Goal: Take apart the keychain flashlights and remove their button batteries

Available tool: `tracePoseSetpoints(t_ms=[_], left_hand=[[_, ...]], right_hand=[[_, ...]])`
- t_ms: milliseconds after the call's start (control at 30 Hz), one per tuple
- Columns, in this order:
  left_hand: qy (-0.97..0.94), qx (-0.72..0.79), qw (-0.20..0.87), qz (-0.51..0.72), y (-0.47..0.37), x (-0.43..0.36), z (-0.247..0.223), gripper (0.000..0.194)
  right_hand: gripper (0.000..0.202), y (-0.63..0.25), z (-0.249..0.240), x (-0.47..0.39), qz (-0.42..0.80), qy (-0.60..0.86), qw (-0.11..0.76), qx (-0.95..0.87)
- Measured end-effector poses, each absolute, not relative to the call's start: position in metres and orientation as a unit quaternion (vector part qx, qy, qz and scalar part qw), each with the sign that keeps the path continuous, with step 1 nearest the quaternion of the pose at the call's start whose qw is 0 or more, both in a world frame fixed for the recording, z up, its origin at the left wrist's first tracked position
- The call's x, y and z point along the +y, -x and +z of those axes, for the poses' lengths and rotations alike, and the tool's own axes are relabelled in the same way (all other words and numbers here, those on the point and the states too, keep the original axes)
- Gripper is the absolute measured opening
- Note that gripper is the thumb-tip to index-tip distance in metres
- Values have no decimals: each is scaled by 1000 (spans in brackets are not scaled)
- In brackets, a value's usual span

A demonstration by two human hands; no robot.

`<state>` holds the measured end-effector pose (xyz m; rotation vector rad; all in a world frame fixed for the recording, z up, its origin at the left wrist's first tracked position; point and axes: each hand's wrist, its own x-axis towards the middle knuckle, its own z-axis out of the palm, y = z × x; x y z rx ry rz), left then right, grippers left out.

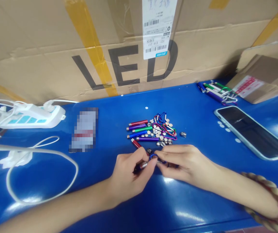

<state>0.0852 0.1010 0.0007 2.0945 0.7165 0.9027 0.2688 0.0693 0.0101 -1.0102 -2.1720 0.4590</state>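
"Now left fingers [141, 154] are gripping a dark tube [142, 165], right fingers [171, 157] pinching a blue clip [153, 155]!"
"Yes, and silver discs [161, 138] are lying close at twelve o'clock; a slipping pinch is risking a scatter!"

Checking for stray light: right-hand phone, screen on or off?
Looks off: the phone's screen is dark, no display visible, just faint reflections.

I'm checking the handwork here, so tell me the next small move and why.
Probably a slight turn of the blue clip with the right hand, while the left hand steadies the dark tube. The clip is at both hands' fingertips, close to the tube's metal end, but fingers hide whether they are joined.
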Motion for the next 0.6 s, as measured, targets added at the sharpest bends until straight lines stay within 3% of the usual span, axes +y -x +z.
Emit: tracePoseSetpoints(t_ms=[267, 433, 600], left_hand=[[-797, 308, 399, 332, -84, 100, 0, 25], [-785, 328, 426, 307, -83, 100, -1, 2], [-804, 330, 397, 294, -85, 100, -2, 18]], right_hand=[[32, -268, 13, 70, 145, 406, 343, -834], [26, -276, 11, 72, 98, 437, 371, -813], [25, -279, 8, 74, 79, 465, 393, -789]])
